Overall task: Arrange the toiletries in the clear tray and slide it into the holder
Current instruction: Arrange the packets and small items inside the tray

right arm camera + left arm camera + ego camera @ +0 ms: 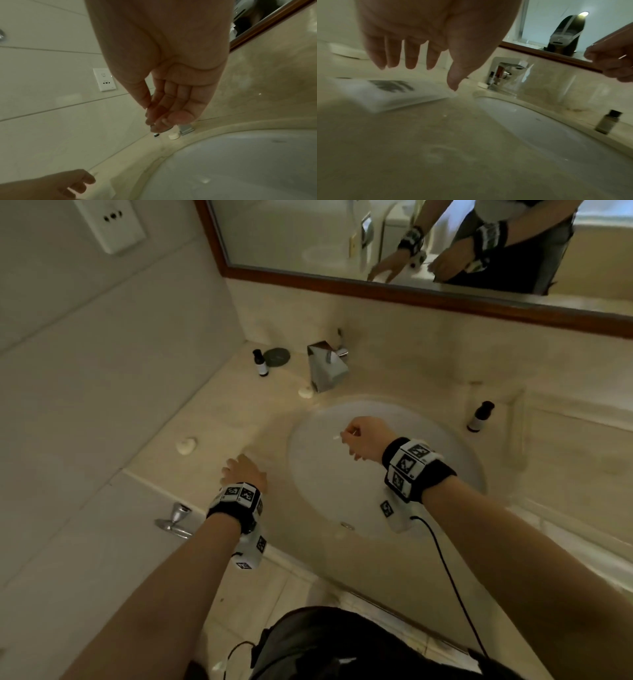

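My right hand (354, 436) hovers over the sink basin (428, 419) and pinches a thin white stick (337, 436) between thumb and fingers (154, 108). My left hand (236, 467) reaches over the counter left of the sink, fingers (411, 59) straight and spread just above a flat white packet (388, 93) with dark print; the thumb tip is at the packet's corner. One small dark-capped bottle (261, 362) stands in the back left corner, another (479, 416) right of the sink. A faint clear rectangular outline (519, 429), possibly the tray, lies beyond that bottle.
A chrome faucet (327, 366) stands behind the sink, with a dark round dish (276, 357) to its left. Two small white round soaps (305, 392) (186, 445) lie on the beige counter. The tiled wall and a socket (113, 220) are on the left, a mirror above.
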